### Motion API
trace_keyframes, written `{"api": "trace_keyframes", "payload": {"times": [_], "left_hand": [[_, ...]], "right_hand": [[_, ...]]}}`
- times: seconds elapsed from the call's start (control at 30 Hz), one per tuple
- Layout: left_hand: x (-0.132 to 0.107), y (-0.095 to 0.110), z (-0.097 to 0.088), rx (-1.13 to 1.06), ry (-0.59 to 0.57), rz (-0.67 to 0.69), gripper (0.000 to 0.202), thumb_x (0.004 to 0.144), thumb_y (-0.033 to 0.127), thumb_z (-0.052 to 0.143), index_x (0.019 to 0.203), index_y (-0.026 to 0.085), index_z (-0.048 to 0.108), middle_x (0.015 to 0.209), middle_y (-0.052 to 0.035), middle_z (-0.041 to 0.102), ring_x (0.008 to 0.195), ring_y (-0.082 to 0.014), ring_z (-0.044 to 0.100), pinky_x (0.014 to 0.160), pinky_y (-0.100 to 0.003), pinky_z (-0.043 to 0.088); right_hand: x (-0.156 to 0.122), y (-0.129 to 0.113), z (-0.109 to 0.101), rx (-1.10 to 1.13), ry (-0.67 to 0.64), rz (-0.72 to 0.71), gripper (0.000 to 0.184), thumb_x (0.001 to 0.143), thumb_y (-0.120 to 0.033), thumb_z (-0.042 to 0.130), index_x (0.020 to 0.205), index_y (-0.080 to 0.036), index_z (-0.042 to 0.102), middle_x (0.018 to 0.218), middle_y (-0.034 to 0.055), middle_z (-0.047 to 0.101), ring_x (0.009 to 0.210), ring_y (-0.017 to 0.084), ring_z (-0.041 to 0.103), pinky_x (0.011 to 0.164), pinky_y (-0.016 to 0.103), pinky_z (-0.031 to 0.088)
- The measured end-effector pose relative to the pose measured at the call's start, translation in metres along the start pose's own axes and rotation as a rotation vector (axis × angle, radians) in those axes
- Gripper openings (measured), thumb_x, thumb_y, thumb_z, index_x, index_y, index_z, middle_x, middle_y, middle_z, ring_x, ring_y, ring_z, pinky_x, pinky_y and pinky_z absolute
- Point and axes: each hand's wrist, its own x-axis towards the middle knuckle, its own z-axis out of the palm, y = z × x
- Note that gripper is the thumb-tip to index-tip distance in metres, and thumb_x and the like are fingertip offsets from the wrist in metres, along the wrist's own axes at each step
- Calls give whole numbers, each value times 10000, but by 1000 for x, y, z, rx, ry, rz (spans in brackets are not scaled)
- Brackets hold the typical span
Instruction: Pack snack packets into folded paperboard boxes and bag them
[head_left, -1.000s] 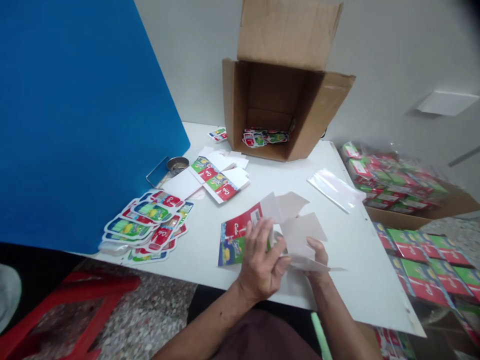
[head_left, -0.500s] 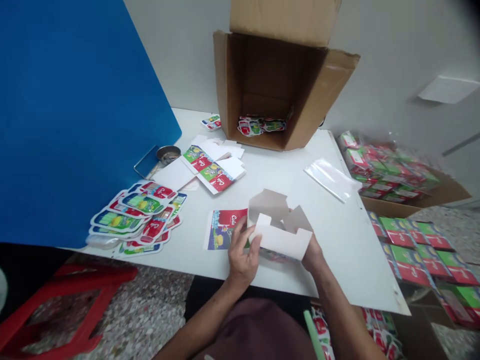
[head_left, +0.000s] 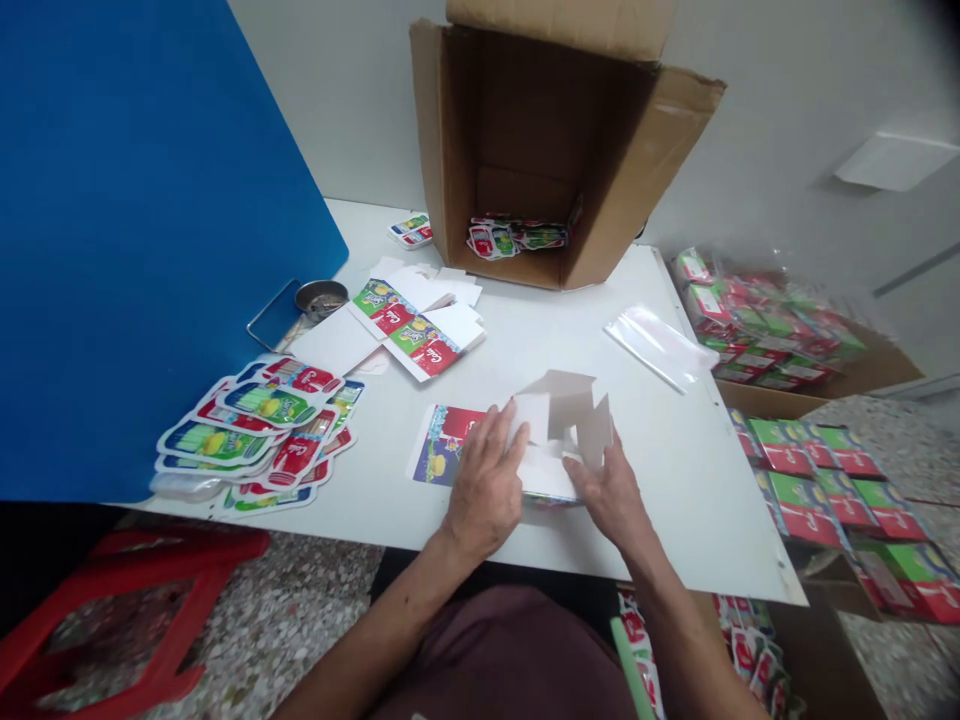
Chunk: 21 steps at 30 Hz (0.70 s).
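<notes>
In front of me on the white table point(head_left: 675, 520), a small paperboard box point(head_left: 556, 480) stands with its flaps raised and its white inside showing. Its printed lid panel point(head_left: 442, 450), red and blue with cola pictures, lies flat to the left. My left hand point(head_left: 487, 480) grips the box's left side, fingers over a flap. On the right side, my right hand point(head_left: 611, 495) holds the box between thumb and fingers, the thumb on the front flap. Most of the right fingers are hidden behind the wall. Beyond lie flat printed cartons point(head_left: 420, 338).
A pile of bottle-shaped packs point(head_left: 277, 405) lies at left beside a blue panel point(head_left: 150, 250) and a metal bowl point(head_left: 321, 296). A large cardboard box point(head_left: 615, 230) with packs stands behind. Clear plastic bags point(head_left: 660, 345) lie right; finished boxes point(head_left: 795, 450) are stacked beyond the edge.
The box's front flap has folded inward and down. My right thumb has come over the front, and my left hand has moved up over the left flap. The view has shifted slightly.
</notes>
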Motion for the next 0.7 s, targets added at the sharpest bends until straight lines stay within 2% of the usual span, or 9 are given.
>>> {"api": "trace_keyframes", "payload": {"times": [0.1,0.17,0.27,0.37,0.4,0.47,0.53,0.6,0.7], "left_hand": [[8,0,-13,17,-148,-52,499,956,268,616,1448,192,584,1683,-156,360,1547,-413,338,1191,-650,401],[14,0,-19,-26,-202,-176,391,998,375,576,1338,210,678,1659,-143,407,1490,-394,442,1154,-597,464],[27,0,-22,-86,-260,-386,274,1014,326,533,1072,260,793,1567,-88,539,1360,-344,594,1090,-525,526],[40,-1,-18,-112,-247,-504,155,920,228,622,885,242,772,1492,-69,602,1275,-348,649,1039,-520,551],[42,-2,-16,-135,-220,-510,137,890,184,632,930,235,753,1503,-75,587,1301,-348,630,1051,-519,543],[43,-5,-12,-214,-161,-507,356,853,132,632,1194,225,673,1596,-102,480,1423,-348,524,1116,-531,496],[40,-11,-10,-327,-161,-516,673,874,162,634,1511,222,425,1699,-132,312,1542,-343,363,1199,-556,408],[36,-18,-9,-450,-256,-539,843,932,266,629,1642,239,176,1743,-138,197,1594,-340,247,1260,-572,306],[31,-27,-10,-589,-371,-538,864,977,389,613,1670,265,111,1753,-114,176,1616,-342,169,1304,-557,195]], "right_hand": [[-1,4,-4,-210,-51,-202,740,850,-419,762,1538,-329,502,1689,37,353,1567,318,295,1287,580,206],[-5,6,-9,-295,-111,-247,609,904,-461,715,1486,-358,568,1730,1,251,1598,315,214,1286,590,205],[-5,5,-17,-372,-225,-132,419,1011,-524,537,1368,-362,682,1742,-24,205,1607,323,179,1276,616,213],[7,2,-19,-425,-251,-9,383,1005,-542,521,1179,-327,786,1680,21,357,1558,351,299,1211,609,361],[12,2,-18,-451,-236,-10,344,969,-527,583,1120,-304,796,1646,47,408,1529,368,347,1167,604,421],[21,3,-15,-497,-183,-57,324,898,-454,672,1151,-267,748,1619,94,435,1488,393,398,1110,614,473],[27,6,-11,-503,-132,-102,541,864,-388,691,1377,-252,590,1654,133,369,1493,401,388,1128,648,439],[30,9,-8,-452,-129,-104,844,859,-381,700,1594,-252,304,1696,169,270,1502,405,375,1140,662,417],[31,14,-8,-317,-201,-57,1012,893,-456,698,1669,-276,74,1717,182,219,1499,405,389,1136,646,430]]}}
